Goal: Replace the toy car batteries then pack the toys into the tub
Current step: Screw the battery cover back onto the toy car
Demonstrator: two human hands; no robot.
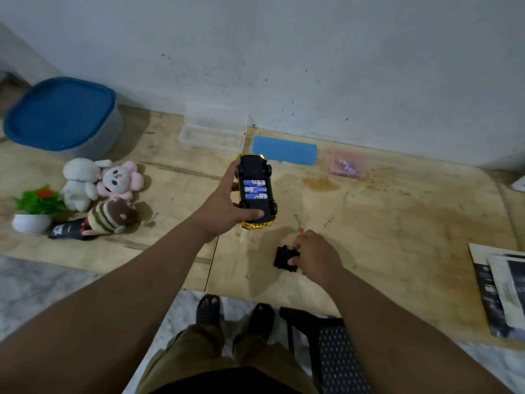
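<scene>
Three batteries point(255, 189) with blue labels lie side by side in the open compartment on the underside of the toy car point(257, 191), which is turned belly-up. The left hand point(227, 200) holds the car above the table point(397, 211), fingers curled round its far side and thumb pressed on the black underside near the rear wheels; gold bodywork shows at both ends. The right hand point(315, 255) is low on the table, its fingers pinching a small black cover point(285, 258); a thin red-tipped tool point(301, 231) pokes out above the knuckles. At far left the tub point(64, 115) stands by the wall with its blue lid on. Near it lie a white plush rabbit point(78, 183), a pink plush point(120, 179) and a striped plush doll point(109, 216), touching one another, beside a small potted plant point(35, 209). By the wall sit a clear plastic box point(213, 130), a blue case point(284, 150) and a small pink box point(348, 164).
</scene>
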